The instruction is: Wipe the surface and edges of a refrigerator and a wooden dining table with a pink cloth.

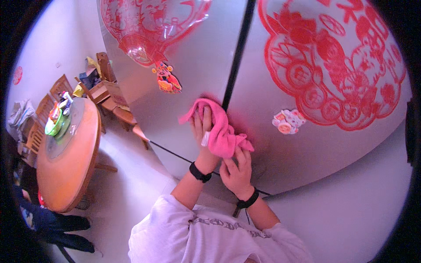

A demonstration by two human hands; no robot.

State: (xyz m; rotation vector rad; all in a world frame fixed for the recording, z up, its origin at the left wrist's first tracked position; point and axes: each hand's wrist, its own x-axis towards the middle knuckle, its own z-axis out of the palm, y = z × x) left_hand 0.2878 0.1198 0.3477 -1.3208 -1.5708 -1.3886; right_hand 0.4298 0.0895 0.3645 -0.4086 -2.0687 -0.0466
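A crumpled pink cloth (223,131) lies against a large glossy pale surface (184,131), which looks like a double door with a dark seam (238,56). My left hand (202,128) presses on the cloth's upper left part, fingers partly hidden in its folds. My right hand (238,167) touches the cloth's lower right end with its fingertips; whether it grips the cloth is unclear. A small figure sticker (167,79) is up and left of the cloth. A white animal sticker (288,121) is to its right. Large red decorations (329,65) are higher up.
To the left stands an oval wooden table (70,164) with a green basket (54,123) on it. Wooden chairs (36,139) stand behind it, and a wooden chair holding boxes (105,93) is nearer the pale surface. A person in dark clothes (56,223) is at the lower left.
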